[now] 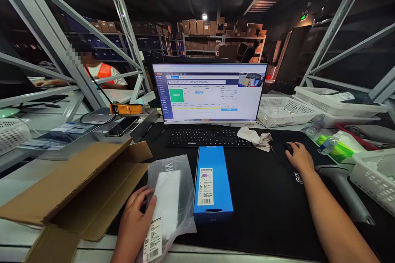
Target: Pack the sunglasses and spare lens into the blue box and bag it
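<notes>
Left of the blue box, the plastic bag points lengthwise away under the nearer left hand (pinching or not, I cannot tell), while well right the right hand holds the mouse.

The person's left hand is low in the view, with its fingers bent and its thumb a little apart from them, while the right hand lies palm down, fingers curved, at the end of an extended bare forearm.
</notes>
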Tool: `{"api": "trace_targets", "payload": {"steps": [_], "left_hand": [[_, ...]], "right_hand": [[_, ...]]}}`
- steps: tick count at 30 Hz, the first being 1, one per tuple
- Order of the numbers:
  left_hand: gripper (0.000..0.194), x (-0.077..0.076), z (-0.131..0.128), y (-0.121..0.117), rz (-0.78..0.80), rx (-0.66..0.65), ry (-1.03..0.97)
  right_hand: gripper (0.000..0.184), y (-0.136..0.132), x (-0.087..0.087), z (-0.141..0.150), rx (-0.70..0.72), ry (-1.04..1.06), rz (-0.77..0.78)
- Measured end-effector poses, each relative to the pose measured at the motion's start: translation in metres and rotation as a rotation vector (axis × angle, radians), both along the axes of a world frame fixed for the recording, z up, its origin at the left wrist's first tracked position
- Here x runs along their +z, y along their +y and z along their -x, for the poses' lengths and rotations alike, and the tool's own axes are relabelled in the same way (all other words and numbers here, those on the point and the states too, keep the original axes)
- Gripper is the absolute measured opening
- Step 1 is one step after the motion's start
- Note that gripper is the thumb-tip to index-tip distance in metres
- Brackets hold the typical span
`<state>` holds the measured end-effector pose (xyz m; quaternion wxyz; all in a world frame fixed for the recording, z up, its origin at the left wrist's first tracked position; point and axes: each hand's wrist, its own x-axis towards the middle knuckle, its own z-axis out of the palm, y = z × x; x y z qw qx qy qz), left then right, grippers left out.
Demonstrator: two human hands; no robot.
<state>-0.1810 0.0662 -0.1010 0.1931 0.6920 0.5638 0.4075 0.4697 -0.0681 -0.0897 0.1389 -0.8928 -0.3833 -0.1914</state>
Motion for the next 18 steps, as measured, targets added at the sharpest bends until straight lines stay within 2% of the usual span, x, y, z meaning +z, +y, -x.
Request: {"api": "trace_targets", "payload": {"steps": [8, 13, 18], "left_hand": [[0.052, -0.003, 0.001, 0.001, -0.003, -0.009, -0.011], [0.052, 0.0, -0.001, 0.0, 0.013, 0.017, -0.045], [0.056, 0.002, -0.001, -0.001, 0.109, 0.028, -0.117]], "right_hand": [[0.057, 0.0, 0.002, 0.003, -0.006, 0.04, -0.027], [0.06, 0.001, 0.015, 0.019, -0.013, 0.093, -0.066], [0.058, -0.003, 0.037, 0.047, 0.018, 0.118, -0.118]]}}
